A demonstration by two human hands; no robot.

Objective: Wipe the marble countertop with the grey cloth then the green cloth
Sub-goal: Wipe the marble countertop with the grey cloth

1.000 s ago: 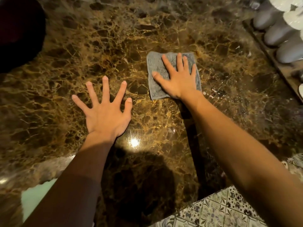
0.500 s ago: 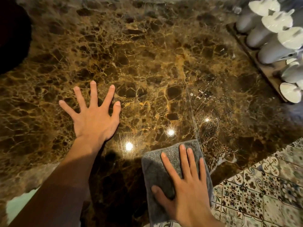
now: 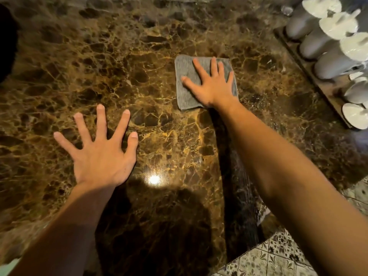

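Right hand [image 3: 212, 84] lies spread flat on the grey cloth [image 3: 186, 82] — hiding its middle; left hand [image 3: 99, 152] splayed on the worktop [image 3: 139, 56].

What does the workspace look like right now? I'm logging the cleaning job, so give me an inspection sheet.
Surface: brown veined marble countertop, glossy, with a lamp glare near the front.
Job's things: grey cloth flat on the marble; green cloth not clearly seen.
Clutter: row of grey containers with white tops on a wooden tray at the right edge.
Grip: right hand pressed flat on the grey cloth; left hand spread on bare marble, holding nothing.
Cables: nothing seen.
Surroundings: patterned floor tiles at lower right.
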